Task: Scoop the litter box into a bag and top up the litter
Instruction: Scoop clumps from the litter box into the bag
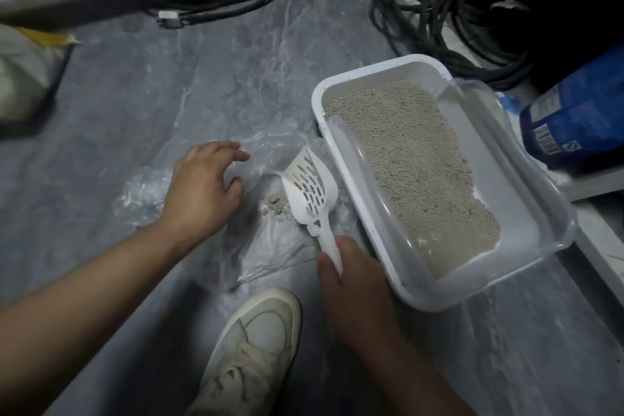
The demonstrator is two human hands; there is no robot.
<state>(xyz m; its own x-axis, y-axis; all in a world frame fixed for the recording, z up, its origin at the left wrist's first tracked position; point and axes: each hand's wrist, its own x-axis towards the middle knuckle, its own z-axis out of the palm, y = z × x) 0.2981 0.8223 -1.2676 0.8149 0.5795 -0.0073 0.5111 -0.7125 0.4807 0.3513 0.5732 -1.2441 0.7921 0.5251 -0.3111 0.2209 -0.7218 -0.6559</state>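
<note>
A white litter box (pixel 341 159) with a translucent rim stands on the floor at the right, filled with grey litter (pixel 415 162). My right hand (pixel 351 280) grips the handle of a white slotted scoop (pixel 309 182), whose head rests over a clear plastic bag (pixel 270 246) lying flat on the floor. A small clump of litter (pixel 275 206) sits in the bag beside the scoop. My left hand (pixel 202 189) hovers over the bag's left side with fingers loosely curled; whether it touches the plastic is unclear.
A blue litter bag (pixel 574 111) leans at the right edge. Black cables (pixel 422 10) coil behind the box. A white sack (pixel 23 78) sits at far left. My pale shoe (pixel 256 348) is planted on the grey floor just below the plastic bag.
</note>
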